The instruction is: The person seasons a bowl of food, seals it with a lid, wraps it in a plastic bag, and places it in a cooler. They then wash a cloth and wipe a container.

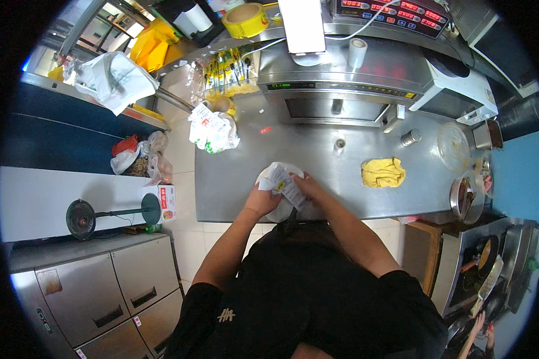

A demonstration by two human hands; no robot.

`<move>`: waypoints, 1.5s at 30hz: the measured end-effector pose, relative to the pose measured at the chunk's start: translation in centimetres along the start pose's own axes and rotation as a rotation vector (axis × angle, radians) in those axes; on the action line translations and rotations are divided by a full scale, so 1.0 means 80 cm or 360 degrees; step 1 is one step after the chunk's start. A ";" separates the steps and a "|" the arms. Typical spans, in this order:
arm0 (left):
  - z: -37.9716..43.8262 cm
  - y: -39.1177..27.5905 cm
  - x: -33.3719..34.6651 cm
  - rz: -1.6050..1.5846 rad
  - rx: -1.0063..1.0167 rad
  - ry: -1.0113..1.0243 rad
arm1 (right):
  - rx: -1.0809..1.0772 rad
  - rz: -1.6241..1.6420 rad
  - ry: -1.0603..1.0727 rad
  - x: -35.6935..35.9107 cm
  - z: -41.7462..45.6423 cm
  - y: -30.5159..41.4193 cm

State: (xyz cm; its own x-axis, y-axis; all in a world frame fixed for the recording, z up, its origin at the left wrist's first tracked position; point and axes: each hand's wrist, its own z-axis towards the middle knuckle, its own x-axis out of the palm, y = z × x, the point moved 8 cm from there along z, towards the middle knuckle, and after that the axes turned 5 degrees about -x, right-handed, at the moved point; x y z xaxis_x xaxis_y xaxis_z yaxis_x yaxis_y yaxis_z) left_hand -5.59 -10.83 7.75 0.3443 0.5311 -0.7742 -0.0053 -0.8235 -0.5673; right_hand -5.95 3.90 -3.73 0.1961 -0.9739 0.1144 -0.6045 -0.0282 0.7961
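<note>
At the front edge of the steel worktop (242, 188), a white plastic bag (277, 213) lies between my hands, with a printed paper slip (288, 187) on top of it. My left hand (265, 201) grips the bag's left side near the white top. My right hand (306, 185) has its fingers on the slip's upper right part. What the bag holds is hidden. Another tied white bag (215, 134) with a printed slip sits at the worktop's left edge. A folded yellow cloth (383, 172) lies to the right of my hands.
Behind the worktop stand a steel oven (341, 105) and a white microwave (453, 101). A small cup (339, 145) and a metal shaker (411, 137) stand on the steel. Containers of food (461, 199) are at the right end. Another person's hands (478, 323) are by the stove at lower right.
</note>
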 end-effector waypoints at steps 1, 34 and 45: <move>-0.007 -0.011 -0.020 -0.0133 0.0088 -0.0063 | -0.0036 -0.0095 -0.0023 0.007 0.007 0.000; -0.169 0.569 -0.385 -0.0518 -0.0217 -0.0396 | -0.0405 0.1035 -0.0585 0.329 0.178 0.194; -0.041 0.702 -0.562 -0.0159 0.0070 -0.0474 | -0.0968 0.1179 -0.1164 0.397 0.128 0.296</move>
State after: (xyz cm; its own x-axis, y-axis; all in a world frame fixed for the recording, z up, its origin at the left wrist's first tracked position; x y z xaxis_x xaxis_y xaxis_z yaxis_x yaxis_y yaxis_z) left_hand -18.30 -81.62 11.57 0.0552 0.6493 -0.7585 -0.0282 -0.7583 -0.6512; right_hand -21.96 -29.98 12.62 -0.6474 -0.6115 0.4548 0.1159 0.5108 0.8518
